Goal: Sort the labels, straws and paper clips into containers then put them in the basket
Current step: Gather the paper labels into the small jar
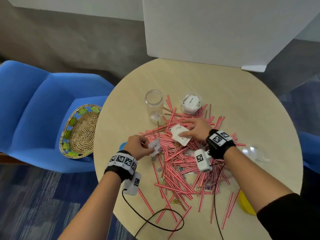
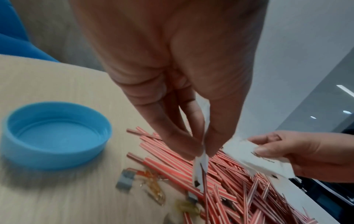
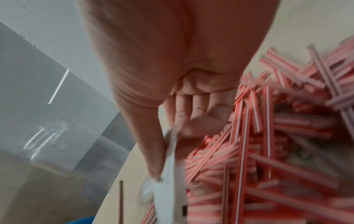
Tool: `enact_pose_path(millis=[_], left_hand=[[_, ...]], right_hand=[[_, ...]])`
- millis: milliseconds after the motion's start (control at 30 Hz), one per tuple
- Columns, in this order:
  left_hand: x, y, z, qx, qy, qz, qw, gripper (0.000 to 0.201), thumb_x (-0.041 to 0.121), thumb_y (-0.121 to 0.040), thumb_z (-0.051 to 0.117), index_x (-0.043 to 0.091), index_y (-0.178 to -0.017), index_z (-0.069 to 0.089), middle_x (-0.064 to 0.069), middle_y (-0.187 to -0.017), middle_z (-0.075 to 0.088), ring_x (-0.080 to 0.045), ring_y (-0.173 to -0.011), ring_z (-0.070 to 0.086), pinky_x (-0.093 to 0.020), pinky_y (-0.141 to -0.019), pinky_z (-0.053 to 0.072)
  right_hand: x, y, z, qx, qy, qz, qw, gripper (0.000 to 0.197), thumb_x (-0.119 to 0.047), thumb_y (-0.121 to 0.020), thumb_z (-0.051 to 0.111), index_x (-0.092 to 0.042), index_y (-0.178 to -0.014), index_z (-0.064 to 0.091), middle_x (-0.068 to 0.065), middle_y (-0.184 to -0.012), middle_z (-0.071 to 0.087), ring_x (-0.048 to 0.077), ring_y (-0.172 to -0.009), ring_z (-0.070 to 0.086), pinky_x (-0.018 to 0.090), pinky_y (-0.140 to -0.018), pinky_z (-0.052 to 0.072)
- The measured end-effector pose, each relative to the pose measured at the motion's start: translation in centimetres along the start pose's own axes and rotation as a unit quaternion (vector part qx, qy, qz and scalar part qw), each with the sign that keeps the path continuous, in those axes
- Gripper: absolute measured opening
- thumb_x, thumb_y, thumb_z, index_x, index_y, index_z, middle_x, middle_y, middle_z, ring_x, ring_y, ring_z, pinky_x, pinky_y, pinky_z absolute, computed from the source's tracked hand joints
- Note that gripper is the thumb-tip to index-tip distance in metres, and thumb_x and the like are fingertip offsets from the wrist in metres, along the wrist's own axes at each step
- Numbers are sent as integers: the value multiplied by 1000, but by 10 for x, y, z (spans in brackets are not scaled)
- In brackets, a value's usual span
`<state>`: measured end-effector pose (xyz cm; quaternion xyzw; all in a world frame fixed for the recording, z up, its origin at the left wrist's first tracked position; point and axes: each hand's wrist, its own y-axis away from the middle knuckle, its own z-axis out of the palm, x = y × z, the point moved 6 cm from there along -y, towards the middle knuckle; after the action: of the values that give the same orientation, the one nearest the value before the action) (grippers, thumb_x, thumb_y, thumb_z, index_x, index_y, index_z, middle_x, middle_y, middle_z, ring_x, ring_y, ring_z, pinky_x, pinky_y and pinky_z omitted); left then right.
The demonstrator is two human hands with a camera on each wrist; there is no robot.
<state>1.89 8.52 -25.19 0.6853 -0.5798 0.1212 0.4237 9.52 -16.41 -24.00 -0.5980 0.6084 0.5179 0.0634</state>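
While you pinch a small label (image 1: 154, 146) in your left hand (image 1: 136, 146) and grip a stack of white labels (image 1: 180, 135) in your right hand (image 1: 197, 129), both sit just above the straws (image 1: 181, 163) heaped on the table (image 1: 242, 101). You look to be in the label-gathering step. Next, I'd judge, carry them to the jar of labels (image 1: 191, 103) beyond the pile and drop them in without dragging straws along. Beside it stands the empty jar (image 1: 154, 104); the basket (image 1: 81, 130) waits on the blue chair (image 1: 34, 104)
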Motion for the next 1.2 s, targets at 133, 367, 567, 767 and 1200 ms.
enact_pose_path(millis=[133,367,567,767,1200], left_hand=[[13,3,-8,-8,9,23,1000,23,9,-64,79,7,-54,58,-4,-53,59,-11,-50,50,-18,-49,43],[69,0,-33,-42,-25,98,994,28,8,-59,76,21,-81,64,-3,-65,66,-12,-57,60,-31,-58,56],[118,-7,-49,-19,-16,167,986,31,6,-75,69,16,-104,74,2,-81,68,-5,-62,63,-22,-57,55],[108,-20,-17,-120,-85,53,988,52,2,-77,63,21,-125,62,-5,-101,60,-6,-62,62,-19,-54,54],[120,-32,-4,-66,-66,127,988,43,-1,-89,48,20,-124,61,-3,-114,65,-9,-85,52,-13,-69,38]], right_hand=[[10,8,-32,-5,66,19,998,25,-24,-81,79,-17,-105,73,-2,-88,72,8,-62,65,18,-50,45],[-12,6,-97,153,16,-15,988,43,-8,-79,79,-20,-119,67,0,-92,67,22,-69,72,39,-66,62],[-47,-12,-115,263,52,-109,957,23,-14,-83,76,-14,-106,76,1,-93,72,12,-75,63,30,-81,56],[-62,-43,-105,220,160,-97,957,14,-21,-86,70,-10,-89,78,7,-85,74,23,-80,67,33,-78,54],[-53,-64,-105,170,267,-36,948,17,-35,-80,76,-23,-92,76,-2,-84,71,20,-77,65,25,-64,44]])
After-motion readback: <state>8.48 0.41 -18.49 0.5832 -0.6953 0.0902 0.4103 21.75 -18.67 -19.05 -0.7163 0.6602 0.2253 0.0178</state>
